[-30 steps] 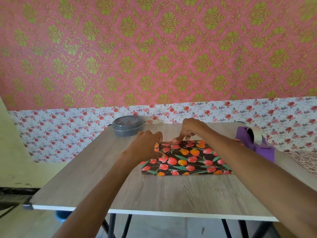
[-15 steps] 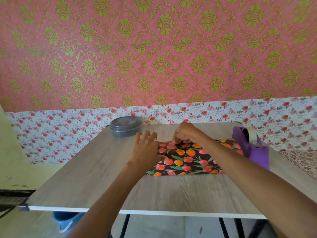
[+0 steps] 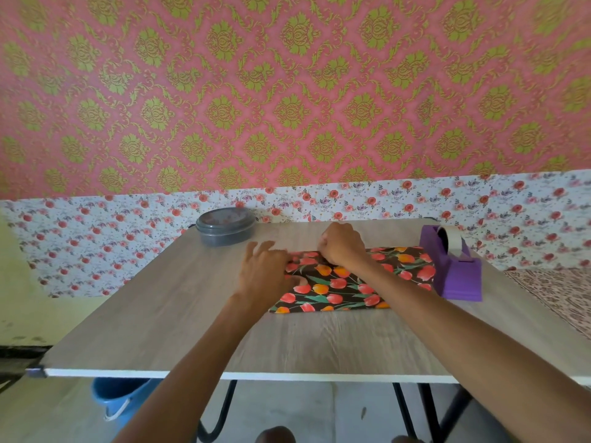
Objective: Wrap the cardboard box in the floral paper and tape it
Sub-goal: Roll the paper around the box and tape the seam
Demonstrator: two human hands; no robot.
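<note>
A flat parcel in dark floral paper (image 3: 347, 286) with red and orange tulips lies on the wooden table (image 3: 166, 321). The cardboard box is hidden under the paper. My left hand (image 3: 265, 270) rests flat on the parcel's left end, fingers spread toward the far side. My right hand (image 3: 340, 243) is curled at the parcel's far edge, fingertips pinching the paper there. A purple tape dispenser (image 3: 454, 266) with a pale roll stands just right of the parcel.
A grey lidded round container (image 3: 225, 230) sits at the table's far left edge by the wall. A blue bucket (image 3: 120, 399) stands on the floor under the near left corner. Patterned fabric (image 3: 563, 295) lies to the right.
My left hand has gone from a closed grip on the parcel's left end to lying flat with fingers spread. The view has shifted left; the tape dispenser now shows fully.
</note>
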